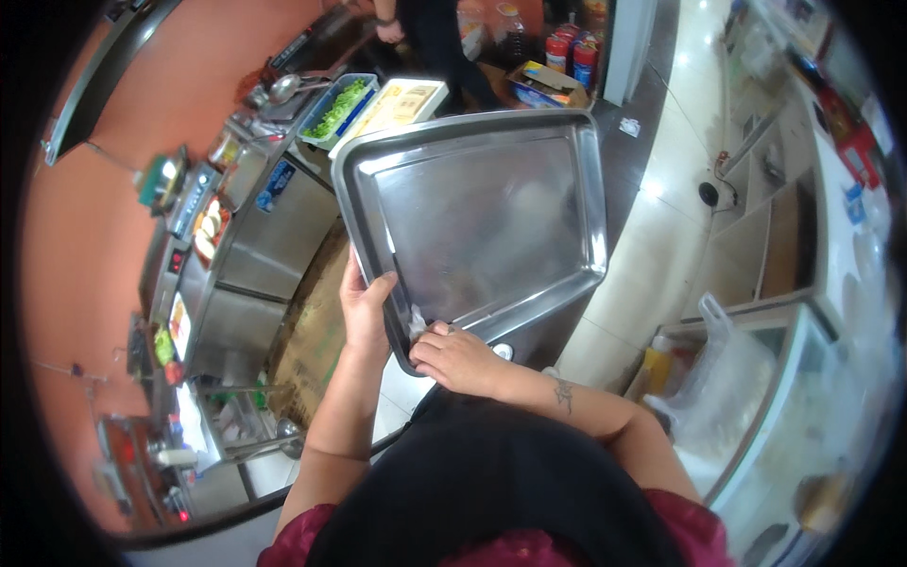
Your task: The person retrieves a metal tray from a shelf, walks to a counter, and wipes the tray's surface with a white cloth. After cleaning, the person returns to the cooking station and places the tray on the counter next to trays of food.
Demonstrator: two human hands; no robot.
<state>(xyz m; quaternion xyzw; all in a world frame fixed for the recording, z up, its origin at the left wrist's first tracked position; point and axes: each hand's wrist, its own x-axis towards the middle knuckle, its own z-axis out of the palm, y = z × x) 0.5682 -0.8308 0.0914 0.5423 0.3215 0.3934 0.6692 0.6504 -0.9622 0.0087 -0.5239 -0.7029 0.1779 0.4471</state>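
Observation:
A large rectangular stainless steel tray (482,227) is held up in front of me, its shiny inner side facing me. My left hand (368,305) grips its left rim, thumb over the edge and fingers behind. At the tray's near left corner, my right hand (453,354) presses a crumpled white tissue or cloth (417,322) against the inside; its fingers are bent over it and partly hide it. Blurry smudges or reflections show on the tray's flat bottom.
A steel counter (269,241) runs along the left, bearing a tub of chopped greens (340,110) and a white box (404,106). Another person (439,42) stands beyond the tray. A glass-sided cabinet (772,411) and a plastic bag (723,383) are at right.

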